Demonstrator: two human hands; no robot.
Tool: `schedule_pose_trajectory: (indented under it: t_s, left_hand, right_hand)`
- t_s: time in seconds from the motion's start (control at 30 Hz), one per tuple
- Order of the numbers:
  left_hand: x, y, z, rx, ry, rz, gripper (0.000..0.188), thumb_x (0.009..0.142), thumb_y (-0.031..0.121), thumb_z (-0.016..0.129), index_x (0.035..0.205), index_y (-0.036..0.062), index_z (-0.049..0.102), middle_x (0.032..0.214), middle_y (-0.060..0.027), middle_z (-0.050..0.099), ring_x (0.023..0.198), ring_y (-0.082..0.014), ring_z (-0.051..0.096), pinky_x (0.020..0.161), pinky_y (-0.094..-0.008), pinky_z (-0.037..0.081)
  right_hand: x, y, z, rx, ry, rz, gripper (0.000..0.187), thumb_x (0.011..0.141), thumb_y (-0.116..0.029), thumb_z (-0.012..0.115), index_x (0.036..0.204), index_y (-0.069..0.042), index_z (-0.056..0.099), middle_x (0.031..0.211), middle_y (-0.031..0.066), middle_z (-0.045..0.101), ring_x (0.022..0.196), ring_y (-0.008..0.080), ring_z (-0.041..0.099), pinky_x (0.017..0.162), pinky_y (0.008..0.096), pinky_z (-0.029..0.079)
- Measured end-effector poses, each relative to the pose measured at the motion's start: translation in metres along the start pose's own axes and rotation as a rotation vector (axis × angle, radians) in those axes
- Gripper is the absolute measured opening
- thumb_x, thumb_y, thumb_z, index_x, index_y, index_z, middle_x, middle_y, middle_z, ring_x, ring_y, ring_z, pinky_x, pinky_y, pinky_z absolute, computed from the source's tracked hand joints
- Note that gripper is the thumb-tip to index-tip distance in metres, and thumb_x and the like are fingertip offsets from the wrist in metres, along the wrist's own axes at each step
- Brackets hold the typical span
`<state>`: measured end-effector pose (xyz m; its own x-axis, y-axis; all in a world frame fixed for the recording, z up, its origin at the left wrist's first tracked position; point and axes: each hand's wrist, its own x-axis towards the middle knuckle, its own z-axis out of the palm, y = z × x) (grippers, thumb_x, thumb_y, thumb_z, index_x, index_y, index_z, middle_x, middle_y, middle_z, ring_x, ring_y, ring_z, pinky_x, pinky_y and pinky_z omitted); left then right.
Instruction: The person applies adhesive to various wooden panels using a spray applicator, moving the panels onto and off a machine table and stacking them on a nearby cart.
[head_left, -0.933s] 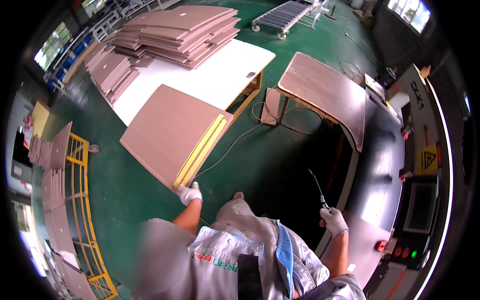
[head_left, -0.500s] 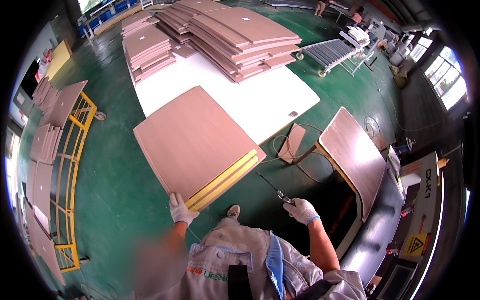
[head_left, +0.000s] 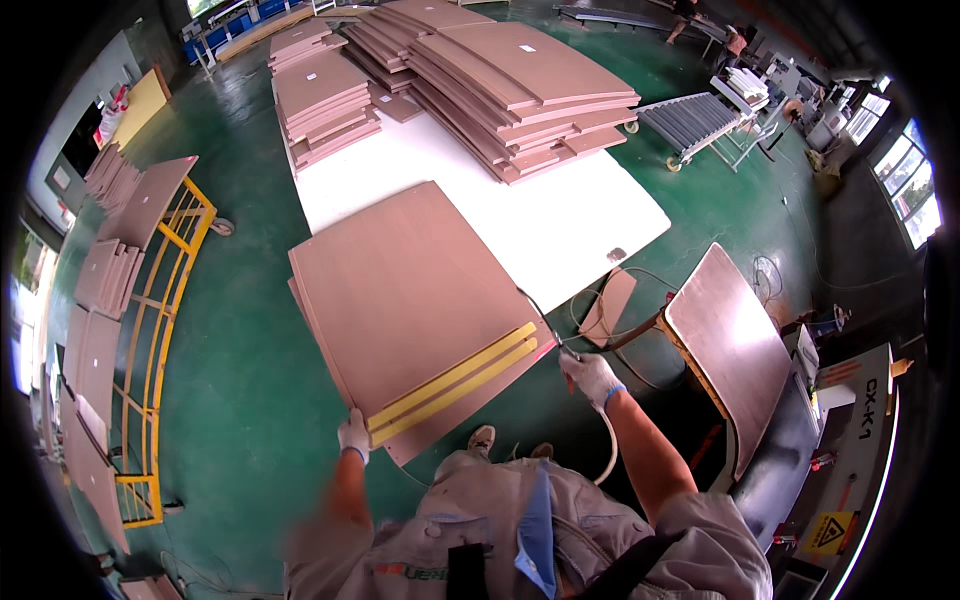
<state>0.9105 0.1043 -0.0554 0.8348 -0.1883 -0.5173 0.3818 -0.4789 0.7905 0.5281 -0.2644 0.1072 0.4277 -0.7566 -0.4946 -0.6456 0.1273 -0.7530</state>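
A large brown panel (head_left: 410,280) lies on the near end of a white board, overhanging its front, with another brown layer showing beneath it. Two yellow strips (head_left: 455,378) run side by side along its near edge. My left hand (head_left: 354,434), in a white glove, is closed on the near left corner. My right hand (head_left: 594,380), gloved too, grips an air blow gun by its handle just off the right corner. The gun's thin nozzle (head_left: 542,314) reaches along the panel's right edge; a pale hose (head_left: 612,448) hangs below the hand. Fingers partly hide the gun.
Stacks of brown panels (head_left: 520,75) cover the far part of the white board (head_left: 560,225). On the left stands a yellow-framed cart (head_left: 178,275) carrying panels. A curved brown-topped table (head_left: 722,335) and a machine (head_left: 850,420) are at right. Hoses loop over the green floor.
My right hand has brought the blow gun up from the open space to the panel's right corner. My left hand stays at the near left corner. The whole view has shifted slightly.
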Motion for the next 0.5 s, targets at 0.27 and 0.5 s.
schedule_pose_trajectory:
  t_s: [0.27, 0.5]
  left_hand:
    - [-0.125, -0.12, -0.07, -0.478, -0.146, -0.33, 0.054, 0.106, 0.051, 0.057, 0.124, 0.0019, 0.069, 0.107, -0.007, 0.072, 0.085, -0.0241, 0.069, 0.067, -0.0388, 0.057]
    - [-0.089, -0.043, -0.084, -0.521, -0.071, -0.268, 0.064, 0.103, 0.052, 0.063, 0.138, -0.0012, 0.061, 0.129, -0.0133, 0.07, 0.109, -0.0307, 0.07, 0.094, -0.0463, 0.059]
  right_hand:
    - [0.086, -0.034, 0.031, -0.073, -0.101, 0.118, 0.057, 0.088, -0.06, 0.075, 0.079, -0.004, 0.072, 0.068, 0.0079, 0.066, 0.061, 0.0229, 0.065, 0.061, 0.0394, 0.051]
    - [0.053, 0.004, 0.069, 0.228, -0.007, 0.139, 0.047, 0.089, -0.05, 0.078, 0.08, -0.004, 0.071, 0.067, 0.0061, 0.066, 0.06, 0.0197, 0.062, 0.061, 0.0381, 0.05]
